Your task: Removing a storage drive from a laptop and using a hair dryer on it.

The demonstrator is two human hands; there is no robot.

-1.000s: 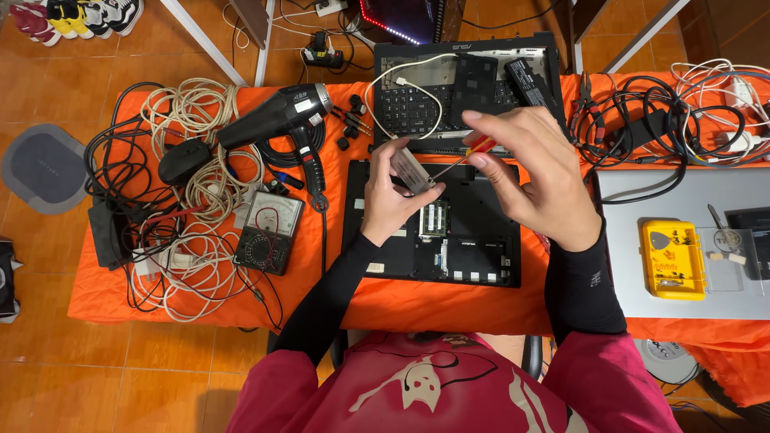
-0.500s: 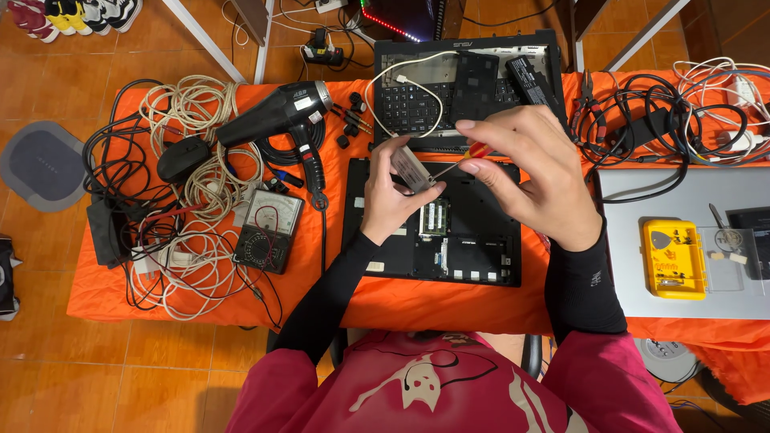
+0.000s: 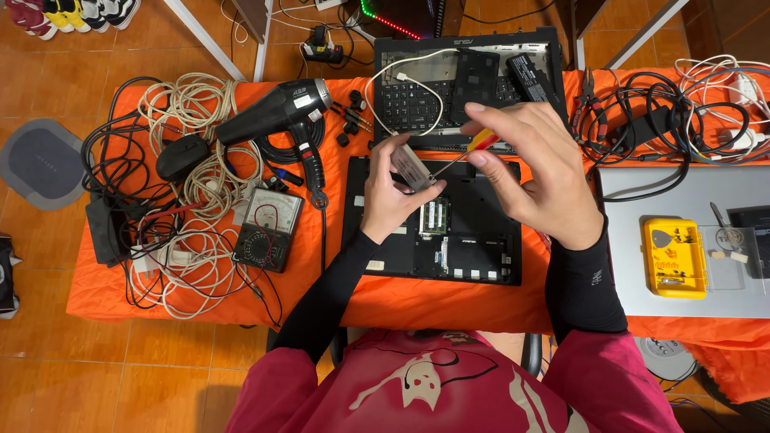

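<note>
Gripped in the left hand (image 3: 391, 200), a small grey drive (image 3: 411, 167) tilts at centre frame so the right hand's (image 3: 536, 176) pinched screwdriver (image 3: 469, 150) reaches its edge above the opened laptop (image 3: 433, 228).

Both arms wear tight black sleeves (image 3: 337, 285) from wrist upward, ending just short of the bare left hand (image 3: 391, 202) and right hand (image 3: 539, 180); the right sleeve carries a small pale mark near the forearm; over them, a magenta shirt (image 3: 449, 385) with short loose sleeves; its chest bears a white and black cartoon print.
</note>
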